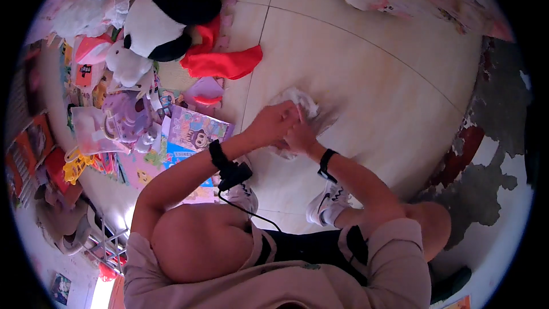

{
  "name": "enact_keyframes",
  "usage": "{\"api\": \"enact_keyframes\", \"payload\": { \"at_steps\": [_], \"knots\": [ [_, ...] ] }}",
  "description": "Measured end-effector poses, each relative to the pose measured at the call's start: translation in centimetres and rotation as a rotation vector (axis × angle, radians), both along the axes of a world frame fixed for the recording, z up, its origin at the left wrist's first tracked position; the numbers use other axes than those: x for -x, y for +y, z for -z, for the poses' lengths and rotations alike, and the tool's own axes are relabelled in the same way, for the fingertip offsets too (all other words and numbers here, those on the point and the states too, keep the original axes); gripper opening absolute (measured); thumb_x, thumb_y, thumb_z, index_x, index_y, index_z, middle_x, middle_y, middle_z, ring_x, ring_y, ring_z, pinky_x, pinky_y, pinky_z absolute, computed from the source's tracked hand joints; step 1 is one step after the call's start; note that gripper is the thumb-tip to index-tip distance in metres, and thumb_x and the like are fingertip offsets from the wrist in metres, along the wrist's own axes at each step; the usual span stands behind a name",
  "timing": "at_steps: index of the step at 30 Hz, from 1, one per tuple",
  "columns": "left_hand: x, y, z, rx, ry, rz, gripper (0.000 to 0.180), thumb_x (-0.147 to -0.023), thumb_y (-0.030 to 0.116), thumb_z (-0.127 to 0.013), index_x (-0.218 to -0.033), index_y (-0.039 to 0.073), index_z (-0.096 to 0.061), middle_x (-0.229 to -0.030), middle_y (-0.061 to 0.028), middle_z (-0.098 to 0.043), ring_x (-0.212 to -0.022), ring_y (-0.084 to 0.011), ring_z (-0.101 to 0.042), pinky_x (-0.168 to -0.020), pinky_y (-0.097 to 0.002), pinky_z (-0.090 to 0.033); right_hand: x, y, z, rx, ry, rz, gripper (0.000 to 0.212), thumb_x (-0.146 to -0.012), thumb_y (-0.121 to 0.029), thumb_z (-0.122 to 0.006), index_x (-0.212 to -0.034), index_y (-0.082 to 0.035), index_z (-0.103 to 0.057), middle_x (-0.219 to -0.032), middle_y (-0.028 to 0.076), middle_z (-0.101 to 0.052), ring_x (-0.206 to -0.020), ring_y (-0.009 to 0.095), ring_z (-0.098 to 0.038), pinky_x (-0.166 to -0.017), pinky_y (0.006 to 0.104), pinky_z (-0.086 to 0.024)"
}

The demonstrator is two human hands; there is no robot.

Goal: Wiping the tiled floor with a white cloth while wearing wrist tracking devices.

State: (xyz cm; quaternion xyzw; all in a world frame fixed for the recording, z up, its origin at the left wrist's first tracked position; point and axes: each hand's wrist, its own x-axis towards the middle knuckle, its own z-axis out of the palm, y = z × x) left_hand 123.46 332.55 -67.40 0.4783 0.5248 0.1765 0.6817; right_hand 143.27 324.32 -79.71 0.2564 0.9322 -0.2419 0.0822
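In front of me, low over the tiled floor, my left hand [273,123] and my right hand [301,138] meet with their fingers closed together. A thin, crumpled whitish plastic bag [307,103] shows above and below them, and both hands appear to grip it. My fingers hide its middle, so what it contains cannot be seen. Each wrist wears a black band, and a small dark device with a cable hangs at the left one.
A panda plush [166,14], a red cloth [229,63], a purple picture box [197,129] and a purple bag [127,115] crowd the left. Pale floor tiles [389,80] stretch rightward to a peeling wall [486,194]. My shoes [329,203] stand close below my hands.
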Motion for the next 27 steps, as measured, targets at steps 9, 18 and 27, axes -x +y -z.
{"api": "enact_keyframes", "payload": {
  "at_steps": [9,18,27],
  "knots": [
    [-2.0,-2.2,-2.7,-0.227,-0.081,0.045,0.024,-0.103,0.026,-0.065,-0.111,0.003,-0.065,-0.086,-0.0175,-0.067,-0.074,-0.0274,-0.065,-0.072,-0.0411,-0.052,0.6,5.4,-0.4,-0.231,0.121,-0.108,0.074,-0.101,-0.053,-0.061,-0.166,-0.024,-0.042,-0.173,0.003,-0.036,-0.159,0.026,-0.032,-0.131,0.0597,-0.019],
    [-0.6,0.7,-3.1,0.017,0.013,0.104,0.021,-0.107,0.024,-0.063,-0.108,0.003,-0.063,-0.078,-0.0122,-0.063,-0.071,-0.0196,-0.060,-0.069,-0.0359,-0.049,-3.8,31.5,0.9,-0.636,0.085,0.408,0.067,-0.100,-0.057,-0.060,-0.161,-0.031,-0.048,-0.172,0.003,-0.039,-0.154,0.031,-0.042,-0.124,0.0672,-0.026],
    [1.5,-0.2,-0.7,0.013,0.003,-0.013,0.019,-0.108,0.023,-0.061,-0.108,0.004,-0.062,-0.088,-0.0045,-0.064,-0.080,-0.0115,-0.058,-0.074,-0.0308,-0.049,-3.0,28.8,1.0,-0.540,-0.271,0.399,0.079,-0.089,-0.055,-0.071,-0.160,-0.027,-0.050,-0.173,0.005,-0.036,-0.157,0.034,-0.036,-0.119,0.0727,-0.030]
  ]
}}
